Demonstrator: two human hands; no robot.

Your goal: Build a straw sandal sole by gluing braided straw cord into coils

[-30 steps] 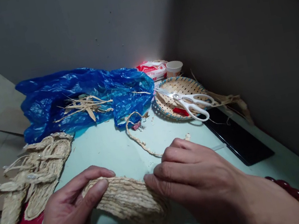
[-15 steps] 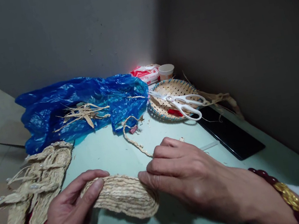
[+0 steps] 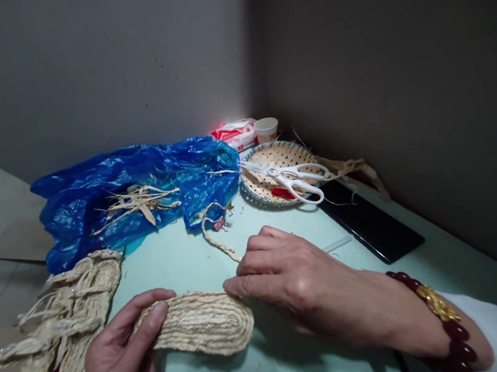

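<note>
An oval sole-like piece of coiled, braided straw [image 3: 205, 323] is held above the pale green table. My left hand [image 3: 124, 355] grips its left end, thumb on top. At the upper right edge of the piece, my right hand [image 3: 289, 281] pinches with thumb and forefinger; its other fingers are curled, and what lies under them is hidden. A thin straw braid [image 3: 217, 243] runs from behind the right hand towards the blue bag. A red bead bracelet with a gold piece is on the right wrist.
Woven straw slippers [image 3: 76, 312] lie at the left on red material. Behind are a blue plastic bag [image 3: 82, 196] with loose straw [image 3: 141, 203], a tissue pack [image 3: 236, 135] and a cup [image 3: 266, 128]. White scissors [image 3: 299, 176] rest on a round basket [image 3: 259, 193], beside a black phone [image 3: 375, 221].
The view has shifted slightly. The straw piece has turned so its right end is raised and its face shows more. My right hand has moved a little left with its edge.
</note>
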